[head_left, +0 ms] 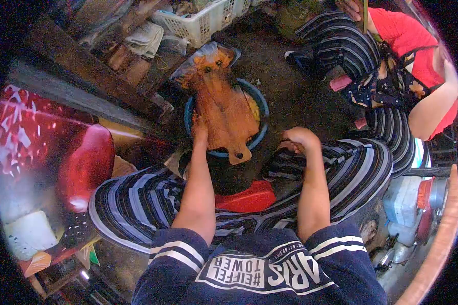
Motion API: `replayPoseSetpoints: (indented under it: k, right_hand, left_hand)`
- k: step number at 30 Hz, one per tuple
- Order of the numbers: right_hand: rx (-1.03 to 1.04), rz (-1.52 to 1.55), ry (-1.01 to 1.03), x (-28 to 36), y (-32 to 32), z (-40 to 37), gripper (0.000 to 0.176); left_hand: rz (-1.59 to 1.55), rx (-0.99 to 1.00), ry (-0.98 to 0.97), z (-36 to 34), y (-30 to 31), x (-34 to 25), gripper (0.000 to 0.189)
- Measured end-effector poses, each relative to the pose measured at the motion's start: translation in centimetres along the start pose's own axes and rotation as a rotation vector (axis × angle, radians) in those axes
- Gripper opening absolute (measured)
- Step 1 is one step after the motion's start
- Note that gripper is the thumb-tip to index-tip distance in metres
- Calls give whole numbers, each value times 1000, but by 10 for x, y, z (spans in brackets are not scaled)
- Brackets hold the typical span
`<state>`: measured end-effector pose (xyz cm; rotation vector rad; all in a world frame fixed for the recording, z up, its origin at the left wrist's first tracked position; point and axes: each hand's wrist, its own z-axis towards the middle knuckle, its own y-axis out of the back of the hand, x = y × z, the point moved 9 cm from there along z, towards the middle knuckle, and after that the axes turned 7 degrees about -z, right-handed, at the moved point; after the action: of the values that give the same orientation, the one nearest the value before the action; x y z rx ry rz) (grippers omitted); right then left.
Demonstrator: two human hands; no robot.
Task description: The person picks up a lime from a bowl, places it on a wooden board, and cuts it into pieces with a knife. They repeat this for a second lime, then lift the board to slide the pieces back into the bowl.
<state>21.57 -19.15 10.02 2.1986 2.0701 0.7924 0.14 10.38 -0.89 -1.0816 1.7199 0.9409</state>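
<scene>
head view: left hand (199, 129) lies open, fingers flat against the near left edge of the wooden cutting board (221, 104), which sits across a blue basin (263, 109) on the floor, at 12 o'clock from the person's lap. the board looks stiff, fairly heavy and perhaps wet, so likely slippery; the holed handle or both long edges seem the safest hold. its long axis runs from 6 to 11 o'clock, handle pointing at 6, towards the person. right hand (301, 138) is curled closed on the right knee, holding nothing visible.
</scene>
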Motion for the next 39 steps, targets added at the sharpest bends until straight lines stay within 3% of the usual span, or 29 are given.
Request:
replayPoseSetpoints:
  k: [3, 4, 6, 8, 10, 11, 13, 14, 16, 18, 20, 21, 23, 24, 26, 29, 32, 35, 38, 39]
  right_hand:
    - [-294, -513, 111, 49, 35, -57, 37]
    - [-298, -512, 106, 49, 30, -53, 37]
    - [-445, -182, 363, 65, 26, -50, 42]
    - [-412, -91, 496, 93, 4, -67, 46]
    - [-310, -69, 480, 96, -14, -59, 44]
    - [-213, 106, 547, 95, -26, -48, 40]
    - [-53, 373, 563, 97, -35, -42, 31]
    - [-53, 372, 557, 96, -32, -39, 31]
    - [-41, 593, 580, 110, -21, -49, 30]
    - [-40, 583, 594, 115, -17, -46, 28]
    - [-35, 629, 582, 121, -10, -54, 26]
    - [-29, 623, 582, 123, -10, -51, 26]
    - [-1, 716, 535, 120, -11, -43, 27]
    - [5, 713, 529, 120, -12, -41, 27]
    - [-10, 715, 514, 122, -10, -37, 27]
    - [-46, 739, 500, 121, -6, -33, 27]
    - [-60, 746, 482, 117, -2, -25, 27]
    - [-81, 709, 454, 122, 2, -30, 27]
    - [-113, 691, 463, 124, 4, -26, 27]
    - [-102, 691, 460, 124, 1, -24, 27]
  left_hand:
    - [-243, 105, 273, -4, -13, 15, 48]
    - [-245, 111, 274, -3, -17, 13, 48]
    - [-486, 171, 356, -2, -28, 12, 45]
    - [-602, 192, 387, 3, -34, 6, 44]
    - [-673, 247, 264, 9, -43, -10, 56]
    - [-671, 242, 265, 12, -40, -11, 56]
    - [-938, 453, 348, 1, -59, -29, 43]
    - [-940, 452, 354, -7, -62, -30, 43]
    - [-1083, 227, 337, -37, -61, -39, 43]
    - [-355, 393, 222, -49, -105, -3, 42]
    - [291, 708, -402, -71, -163, 27, 38]
    - [288, 701, -398, -78, -168, 17, 38]
    - [-85, 820, -15, -98, -170, -11, 40]
    - [-86, 815, -8, -100, -162, -26, 40]
    - [631, 770, -610, -108, -152, -66, 43]
    - [179, 1062, -301, 23, -240, 231, 38]
    - [577, 808, -346, 18, -193, 195, 37]
    - [708, 676, -397, 20, -187, 202, 35]
    - [840, 422, -533, 28, -187, 226, 33]
    - [955, 548, -458, 22, -186, 202, 34]
